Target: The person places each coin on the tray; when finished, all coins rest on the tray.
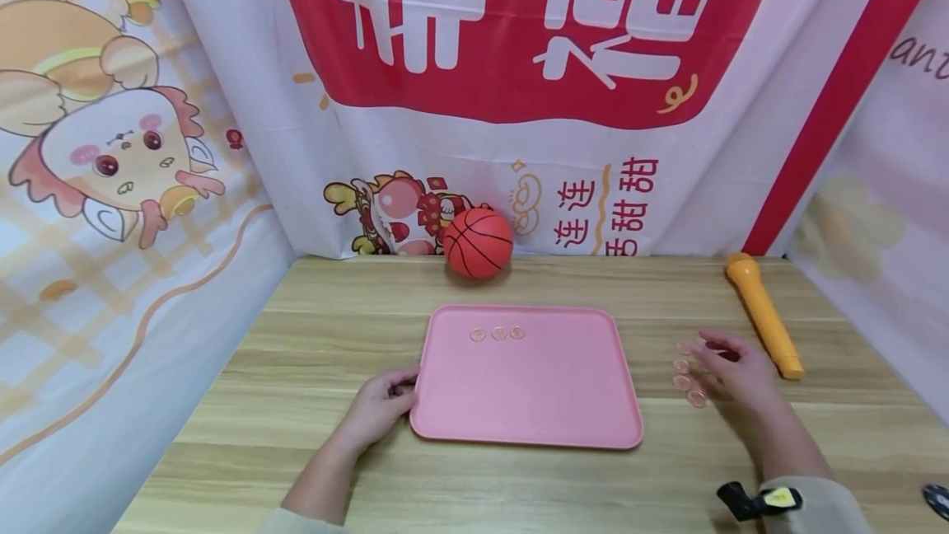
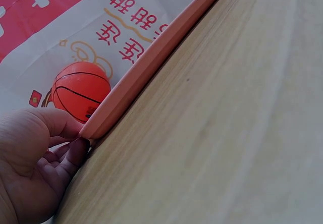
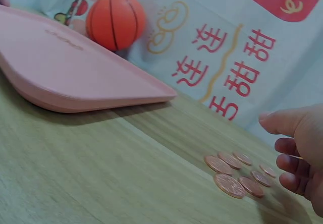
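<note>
My left hand (image 1: 376, 409) pinches the left rim of the pink tray (image 1: 519, 402). In the left wrist view, thumb and fingers (image 2: 68, 125) meet at the tray's corner (image 2: 96, 128). Three copper-coloured coins (image 1: 498, 334) lie in a row near the tray's far edge. To the right of the tray, my right hand (image 1: 737, 369) hovers over a loose cluster of similar coins (image 3: 230, 185). Its thumb is extended and the other fingers are loosely bent, with no coin visible between them. Some of the cluster is hidden under that hand in the head view.
A red toy basketball (image 1: 478, 243) sits behind the tray against the printed cloth backdrop (image 1: 519, 147). An orange toy microphone (image 1: 767, 316) lies right of my right hand. A dark round object (image 1: 937, 501) shows at the right frame edge. The wooden table (image 1: 334, 320) supports everything.
</note>
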The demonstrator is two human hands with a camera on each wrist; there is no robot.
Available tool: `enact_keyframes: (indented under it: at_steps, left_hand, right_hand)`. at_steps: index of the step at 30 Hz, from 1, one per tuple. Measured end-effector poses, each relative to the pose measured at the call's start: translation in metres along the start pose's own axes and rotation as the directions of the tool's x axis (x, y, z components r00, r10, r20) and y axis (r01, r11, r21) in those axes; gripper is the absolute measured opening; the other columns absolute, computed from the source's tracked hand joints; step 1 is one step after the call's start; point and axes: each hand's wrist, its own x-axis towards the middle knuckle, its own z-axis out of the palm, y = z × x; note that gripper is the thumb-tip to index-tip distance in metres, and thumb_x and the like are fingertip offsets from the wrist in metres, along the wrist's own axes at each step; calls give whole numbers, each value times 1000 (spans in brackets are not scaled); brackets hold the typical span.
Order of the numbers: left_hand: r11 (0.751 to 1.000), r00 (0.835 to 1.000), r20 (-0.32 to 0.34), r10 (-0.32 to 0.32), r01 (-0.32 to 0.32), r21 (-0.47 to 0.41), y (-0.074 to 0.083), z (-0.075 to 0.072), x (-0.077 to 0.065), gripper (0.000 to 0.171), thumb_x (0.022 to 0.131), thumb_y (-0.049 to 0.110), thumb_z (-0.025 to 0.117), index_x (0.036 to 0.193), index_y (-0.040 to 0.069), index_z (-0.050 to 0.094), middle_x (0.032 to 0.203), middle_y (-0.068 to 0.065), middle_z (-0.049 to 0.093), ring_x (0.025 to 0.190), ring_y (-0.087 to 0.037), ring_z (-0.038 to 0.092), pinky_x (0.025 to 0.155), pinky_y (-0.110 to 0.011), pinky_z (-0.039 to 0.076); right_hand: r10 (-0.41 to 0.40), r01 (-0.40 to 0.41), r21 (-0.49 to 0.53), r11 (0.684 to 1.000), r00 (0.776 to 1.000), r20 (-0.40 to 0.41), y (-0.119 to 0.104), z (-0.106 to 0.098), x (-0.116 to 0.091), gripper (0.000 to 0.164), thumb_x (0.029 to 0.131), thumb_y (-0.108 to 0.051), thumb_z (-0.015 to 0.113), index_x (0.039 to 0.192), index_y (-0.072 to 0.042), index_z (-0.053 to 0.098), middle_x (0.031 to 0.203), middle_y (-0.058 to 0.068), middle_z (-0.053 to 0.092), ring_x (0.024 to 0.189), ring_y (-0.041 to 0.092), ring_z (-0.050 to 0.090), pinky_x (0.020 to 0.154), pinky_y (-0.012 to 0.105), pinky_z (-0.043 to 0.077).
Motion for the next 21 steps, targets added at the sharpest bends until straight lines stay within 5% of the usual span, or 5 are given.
enact_keyframes:
  at_steps: [4,8,12,17,21]
  left_hand:
    - [1000,1000,4,6,-6,-3,-1,0,1,46,85,1,66,130,-5,59,104,-14,68,83,-8,56,72,-18,48]
    - [1000,1000,7,6,-6,-2,-2,0,2,46,85,1,65,130,-6,59,103,-13,68,83,-8,57,72,-18,48]
    - [1000,1000,6,3,-3,1,-1,0,2,46,85,1,65,130,-6,59,102,-13,68,83,-8,57,72,-18,48]
    - [1000,1000,1,-5,5,1,0,0,1,46,85,1,66,130,-5,59,103,-13,68,84,-10,57,72,-18,48]
    - [1000,1000,1,-10,10,-4,1,0,0,46,85,1,66,130,-6,59,105,-14,68,84,-11,57,71,-18,48]
  right_hand:
    - [38,-38,5,999,999,-14,7,-7,-1,66,92,-44,64,140,-2,48,99,-22,55,88,-5,51,73,16,50]
    - [-8,4,-183,983,1000,-18,14,-12,2,66,91,-47,64,136,-1,54,110,-3,64,90,1,50,71,15,45]
    - [-4,13,-289,957,999,32,17,-14,7,69,91,-51,61,135,2,54,126,24,59,103,23,54,81,28,47]
    - [28,-8,-317,948,998,56,17,-14,10,70,93,-51,58,135,5,53,135,32,51,119,44,49,94,54,43]
    - [50,-34,-348,937,998,37,14,-13,12,67,93,-48,59,132,6,54,133,32,53,117,45,49,95,57,42]
